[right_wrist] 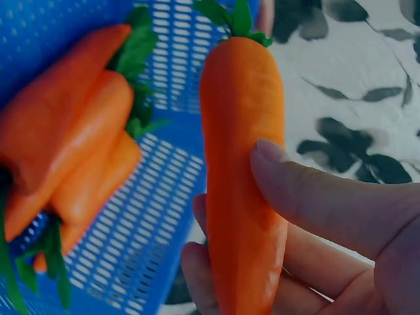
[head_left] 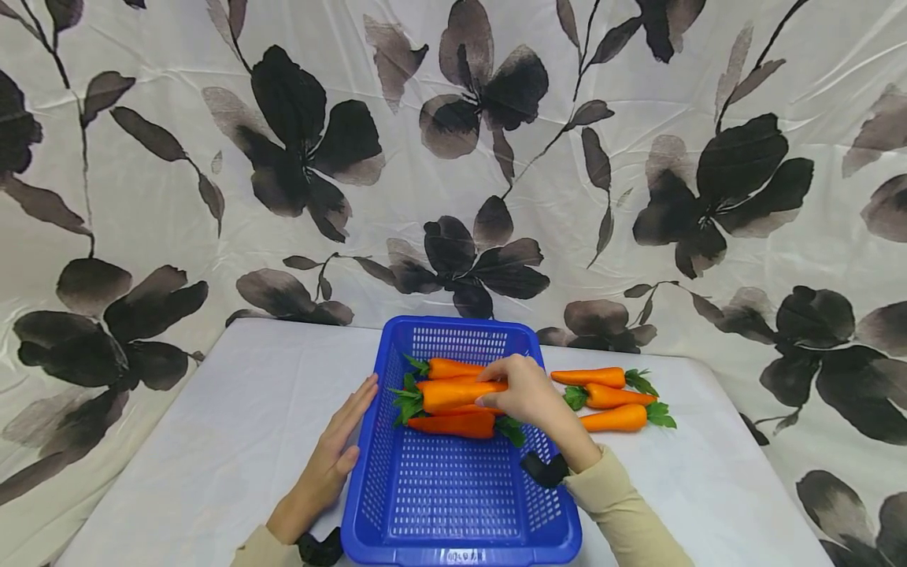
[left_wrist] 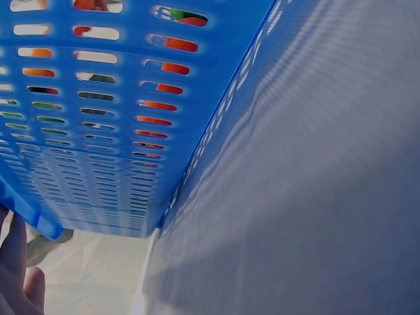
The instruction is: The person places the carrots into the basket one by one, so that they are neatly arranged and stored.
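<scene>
One carrot (head_left: 457,396) pinched in right hand (head_left: 524,390); left hand (head_left: 335,450), straight-fingered, touching basket (head_left: 453,488).

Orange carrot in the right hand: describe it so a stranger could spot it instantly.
On the white table, find the blue perforated plastic basket. Over it, the right hand grips a smooth, tapering orange carrot with green leaves. Unlike the other orange carrots, lying in the basket or on the table, this one is held.
</scene>
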A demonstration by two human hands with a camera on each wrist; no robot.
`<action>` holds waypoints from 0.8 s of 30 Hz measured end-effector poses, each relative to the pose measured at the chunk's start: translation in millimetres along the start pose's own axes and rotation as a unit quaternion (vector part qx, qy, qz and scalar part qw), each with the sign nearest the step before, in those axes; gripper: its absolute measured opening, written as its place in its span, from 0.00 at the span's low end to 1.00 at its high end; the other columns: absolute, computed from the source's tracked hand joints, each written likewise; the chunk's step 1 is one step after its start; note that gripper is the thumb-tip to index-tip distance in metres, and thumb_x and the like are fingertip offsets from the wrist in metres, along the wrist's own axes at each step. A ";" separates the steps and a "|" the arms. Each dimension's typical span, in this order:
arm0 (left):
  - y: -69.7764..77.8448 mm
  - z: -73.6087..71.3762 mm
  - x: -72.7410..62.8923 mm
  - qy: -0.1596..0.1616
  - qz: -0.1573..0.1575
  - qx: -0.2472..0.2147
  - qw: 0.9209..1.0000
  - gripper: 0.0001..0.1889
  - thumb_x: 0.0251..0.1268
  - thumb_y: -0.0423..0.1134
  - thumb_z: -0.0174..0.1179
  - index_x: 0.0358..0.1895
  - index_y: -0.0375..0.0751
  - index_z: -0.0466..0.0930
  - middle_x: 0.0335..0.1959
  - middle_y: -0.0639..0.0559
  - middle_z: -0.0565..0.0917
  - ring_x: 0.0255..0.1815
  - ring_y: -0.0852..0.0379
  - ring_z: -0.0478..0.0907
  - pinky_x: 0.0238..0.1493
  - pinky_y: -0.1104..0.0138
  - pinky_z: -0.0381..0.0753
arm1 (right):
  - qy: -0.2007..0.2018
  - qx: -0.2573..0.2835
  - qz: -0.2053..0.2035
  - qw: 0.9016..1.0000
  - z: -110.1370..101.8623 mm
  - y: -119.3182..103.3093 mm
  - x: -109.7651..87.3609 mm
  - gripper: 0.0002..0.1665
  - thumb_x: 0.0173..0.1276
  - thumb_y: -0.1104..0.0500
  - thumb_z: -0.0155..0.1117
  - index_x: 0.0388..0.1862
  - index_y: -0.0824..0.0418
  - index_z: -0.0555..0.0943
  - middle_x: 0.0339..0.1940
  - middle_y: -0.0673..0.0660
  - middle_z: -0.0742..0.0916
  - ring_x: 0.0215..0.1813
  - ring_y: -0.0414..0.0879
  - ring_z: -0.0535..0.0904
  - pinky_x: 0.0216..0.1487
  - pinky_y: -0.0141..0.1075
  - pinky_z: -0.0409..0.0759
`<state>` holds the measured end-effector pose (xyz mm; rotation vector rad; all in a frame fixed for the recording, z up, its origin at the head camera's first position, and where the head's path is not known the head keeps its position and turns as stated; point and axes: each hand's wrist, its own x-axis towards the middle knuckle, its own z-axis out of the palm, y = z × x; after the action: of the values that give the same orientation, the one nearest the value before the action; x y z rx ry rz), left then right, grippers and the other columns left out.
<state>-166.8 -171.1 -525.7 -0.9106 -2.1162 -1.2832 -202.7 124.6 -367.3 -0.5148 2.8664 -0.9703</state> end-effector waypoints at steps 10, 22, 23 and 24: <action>-0.6 -1.3 -0.2 -0.008 -0.016 0.000 1.000 0.35 0.78 0.56 0.36 0.77 0.34 0.55 0.78 0.38 0.55 0.77 0.35 0.51 0.77 0.65 0.39 | -0.053 -0.031 -0.014 0.998 16.4 4.1 7.8 0.12 0.55 0.60 0.79 0.38 0.62 0.90 0.36 0.53 0.90 0.41 0.47 0.82 0.49 0.47 0.82; -0.3 -1.2 0.5 -0.004 -0.012 -0.002 1.000 0.36 0.78 0.56 0.36 0.77 0.33 0.56 0.78 0.37 0.56 0.78 0.37 0.51 0.77 0.64 0.40 | -0.087 -0.071 0.005 0.994 34.0 9.2 13.0 0.14 0.53 0.58 0.80 0.36 0.62 0.88 0.37 0.55 0.88 0.41 0.50 0.81 0.48 0.50 0.80; -0.6 -1.3 0.5 -0.004 -0.010 -0.001 1.000 0.36 0.78 0.57 0.36 0.76 0.33 0.56 0.78 0.37 0.56 0.78 0.37 0.51 0.77 0.65 0.40 | -0.090 -0.077 0.009 0.993 35.3 9.4 13.4 0.14 0.52 0.57 0.81 0.36 0.62 0.88 0.36 0.54 0.88 0.39 0.49 0.80 0.47 0.49 0.80; -0.9 -1.4 0.6 -0.004 -0.009 0.001 1.000 0.36 0.78 0.57 0.36 0.76 0.33 0.56 0.78 0.37 0.56 0.78 0.37 0.51 0.77 0.64 0.40 | -0.095 -0.082 0.013 0.992 36.8 9.5 13.7 0.15 0.52 0.57 0.81 0.36 0.61 0.88 0.35 0.54 0.88 0.38 0.48 0.80 0.45 0.47 0.81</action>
<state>-167.8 -172.5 -525.1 -0.8991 -2.1350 -1.2884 -212.0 105.8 -401.8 -0.5485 2.7858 -0.6475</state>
